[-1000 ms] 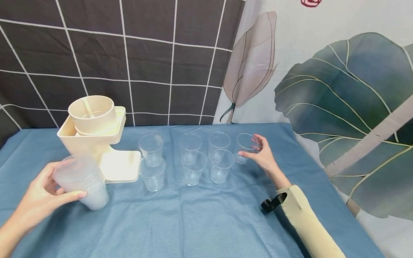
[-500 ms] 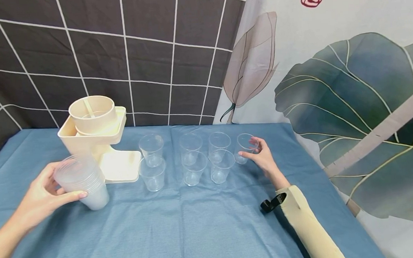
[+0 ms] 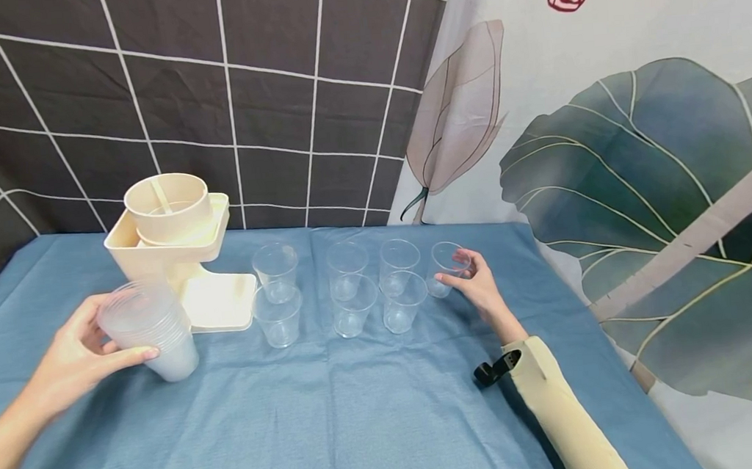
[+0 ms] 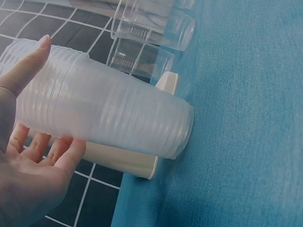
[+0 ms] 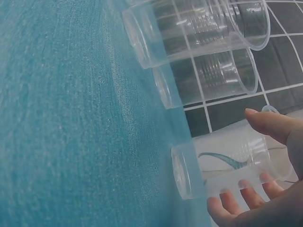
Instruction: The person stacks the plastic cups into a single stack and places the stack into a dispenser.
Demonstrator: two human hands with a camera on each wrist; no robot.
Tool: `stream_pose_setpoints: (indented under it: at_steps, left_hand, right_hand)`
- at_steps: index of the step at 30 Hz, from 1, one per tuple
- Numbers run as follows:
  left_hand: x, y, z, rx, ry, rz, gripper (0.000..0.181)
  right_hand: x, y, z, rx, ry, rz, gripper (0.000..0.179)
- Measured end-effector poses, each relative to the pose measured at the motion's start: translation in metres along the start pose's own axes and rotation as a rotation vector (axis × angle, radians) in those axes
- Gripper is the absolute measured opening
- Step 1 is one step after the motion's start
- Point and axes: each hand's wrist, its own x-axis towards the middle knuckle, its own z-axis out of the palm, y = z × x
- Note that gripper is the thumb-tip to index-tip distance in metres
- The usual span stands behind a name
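Observation:
My left hand grips a tall stack of nested clear plastic cups, thumb on the near side and fingers behind. The stack leans slightly; whether its base touches the cloth I cannot tell. In the left wrist view, the nested rims of the cup stack lie between thumb and fingers. At the back right, my right hand holds a single clear plastic cup near its rim. That cup stands upright on the cloth, with thumb and fingertips on opposite sides in the right wrist view.
Several single clear cups stand upright in two rows left of my right hand. A cream stand with a round holder on top stands behind the stack. Blue cloth covers the table; a dark gridded backdrop hangs behind.
The fingers of my right hand have shifted very slightly at the cup's rim. The left hand, the stack and the standing cups stay where they were.

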Motion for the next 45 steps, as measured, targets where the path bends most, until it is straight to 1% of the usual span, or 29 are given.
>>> stream_pose_setpoints:
  at_steps: [4, 9, 18, 29, 37, 45]
  left_hand:
    - [0.0, 0.0, 0.0, 0.0, -0.004, 0.004, 0.074]
    - [0.001, 0.001, 0.0, 0.037, 0.0, -0.001, 0.074]
    - [0.0, 0.003, -0.001, 0.063, 0.001, -0.025, 0.073]
    - [0.0, 0.003, -0.001, 0.064, -0.003, -0.03, 0.074]
    - [0.0, 0.003, -0.001, 0.062, -0.004, -0.031, 0.074]
    - [0.0, 0.003, 0.0, 0.054, -0.003, -0.022, 0.074]
  right_hand:
    - [0.0, 0.0, 0.0, 0.007, -0.003, -0.002, 0.077]
    - [0.0, -0.001, 0.0, 0.029, -0.017, 0.003, 0.077]
    - [-0.001, -0.003, 0.0, 0.031, -0.022, 0.01, 0.077]
    - [-0.002, -0.006, -0.002, 0.039, -0.025, 0.001, 0.076]
    - [-0.006, -0.01, -0.003, 0.022, -0.004, 0.001, 0.075]
    - [-0.006, -0.013, -0.003, 0.009, 0.031, -0.031, 0.072]
